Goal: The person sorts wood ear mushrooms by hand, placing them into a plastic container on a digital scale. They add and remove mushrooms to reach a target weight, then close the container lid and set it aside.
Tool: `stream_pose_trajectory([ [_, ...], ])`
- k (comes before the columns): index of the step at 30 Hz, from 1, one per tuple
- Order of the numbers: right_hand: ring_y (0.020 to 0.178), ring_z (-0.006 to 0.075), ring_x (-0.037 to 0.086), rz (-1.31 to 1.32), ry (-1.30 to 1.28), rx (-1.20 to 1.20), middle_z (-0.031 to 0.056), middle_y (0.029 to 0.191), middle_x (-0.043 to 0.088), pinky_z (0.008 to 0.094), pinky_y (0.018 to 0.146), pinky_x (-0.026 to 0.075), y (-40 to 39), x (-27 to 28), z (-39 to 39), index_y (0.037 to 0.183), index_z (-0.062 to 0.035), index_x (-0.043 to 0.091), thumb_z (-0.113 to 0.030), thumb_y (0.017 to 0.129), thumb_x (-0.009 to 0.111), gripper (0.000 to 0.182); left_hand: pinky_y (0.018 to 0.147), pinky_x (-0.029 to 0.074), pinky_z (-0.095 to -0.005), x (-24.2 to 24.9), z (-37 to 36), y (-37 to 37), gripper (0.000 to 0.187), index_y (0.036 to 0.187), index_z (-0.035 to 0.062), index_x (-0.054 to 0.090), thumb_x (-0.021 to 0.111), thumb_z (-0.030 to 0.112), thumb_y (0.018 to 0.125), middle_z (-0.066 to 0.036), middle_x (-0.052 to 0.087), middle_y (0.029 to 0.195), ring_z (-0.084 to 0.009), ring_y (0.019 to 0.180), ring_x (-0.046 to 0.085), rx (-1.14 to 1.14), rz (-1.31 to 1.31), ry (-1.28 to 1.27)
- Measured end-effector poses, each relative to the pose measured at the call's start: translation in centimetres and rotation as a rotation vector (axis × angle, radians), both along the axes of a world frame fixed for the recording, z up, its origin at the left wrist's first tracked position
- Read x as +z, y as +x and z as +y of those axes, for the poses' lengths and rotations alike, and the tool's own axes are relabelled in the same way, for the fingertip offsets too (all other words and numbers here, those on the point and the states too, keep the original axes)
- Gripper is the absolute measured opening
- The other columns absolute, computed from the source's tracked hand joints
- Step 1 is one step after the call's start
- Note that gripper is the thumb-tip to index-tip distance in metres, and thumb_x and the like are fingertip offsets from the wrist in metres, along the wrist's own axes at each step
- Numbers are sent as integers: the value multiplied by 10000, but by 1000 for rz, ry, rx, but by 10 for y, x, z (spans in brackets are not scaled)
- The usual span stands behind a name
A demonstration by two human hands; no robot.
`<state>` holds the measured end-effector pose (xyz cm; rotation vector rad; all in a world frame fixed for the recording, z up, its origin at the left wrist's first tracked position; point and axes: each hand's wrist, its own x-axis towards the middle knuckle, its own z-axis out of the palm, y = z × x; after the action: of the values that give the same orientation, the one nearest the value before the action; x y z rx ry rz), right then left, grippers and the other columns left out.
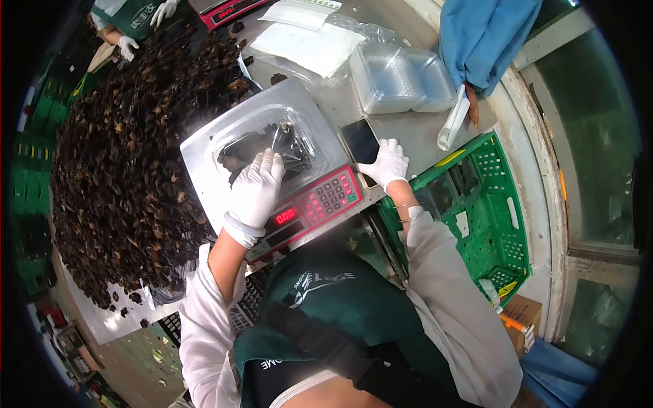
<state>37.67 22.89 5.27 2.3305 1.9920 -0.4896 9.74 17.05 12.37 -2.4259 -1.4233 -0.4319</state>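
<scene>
So the person's left hand (256,187) is in a white glove, stretched over a scale (292,98) with its fingers down in a shallow clear tray (311,136) that's sitting on the metal plate. There are dark crinkly pieces (236,152) in that tray, right by the fingertips, but honestly can't tell if the hand is pinching any or just resting on them. The red display reads 0.00. The right hand (388,164), gloved too, is on the lower edge of a phone (360,141) lying just beside the scale, fingers bunched a bit and thumb out over it; can't tell if it's actually gripping. Off to the left there's a huge heap (136,163) of the same sort of dark stuff on the table. Past the phone sits a bunch of clear containers (388,71), with white sheets (306,49) near them, and a green crate (507,197) is on the right below table level. At the far end, a co-worker in white gloves stands by the heap, near another scale (221,13).
</scene>
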Motion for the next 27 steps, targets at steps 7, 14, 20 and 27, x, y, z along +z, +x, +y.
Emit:
stream_pose_trajectory([
  [7, 1104, 282, 500, -50, 25, -105, 121, 1129, 499, 474, 869, 450, -7, -7, 2, 1151, -69, 505, -507, 559, 764, 780, 758, 528, -333, -2, 2, 0, 249, 1041, -27, 581, 544, 127, 849, -186, 642, 1050, -286, 946, 640, -19, -18, -12],
  [14, 1147, 300, 499, 212, -31, -65, 151, 1257, 483, 379, 926, 443, 24, -9, 7, 1244, -51, 487, -567, 589, 747, 873, 774, 526, -321, 0, 1, 0, 233, 1033, -16, 585, 540, 118, 847, -173, 649, 1039, -263, 956, 642, -20, -18, 0],
  [20, 1002, 272, 560, 293, -161, 68, 131, 1083, 575, 344, 876, 445, 64, -1, 13, 1124, -42, 550, -490, 625, 759, 703, 773, 526, -317, 1, 1, 2, 230, 1024, -15, 585, 558, 127, 845, -165, 653, 1028, -262, 938, 648, -3, -24, 4],
  [27, 1054, 291, 543, 144, -69, 33, 150, 1150, 540, 371, 896, 447, 29, 20, 5, 1193, -44, 508, -550, 620, 740, 798, 788, 523, -323, 3, -2, 3, 239, 1032, -15, 584, 562, 134, 847, -170, 647, 1036, -268, 958, 640, 9, -29, -11],
])
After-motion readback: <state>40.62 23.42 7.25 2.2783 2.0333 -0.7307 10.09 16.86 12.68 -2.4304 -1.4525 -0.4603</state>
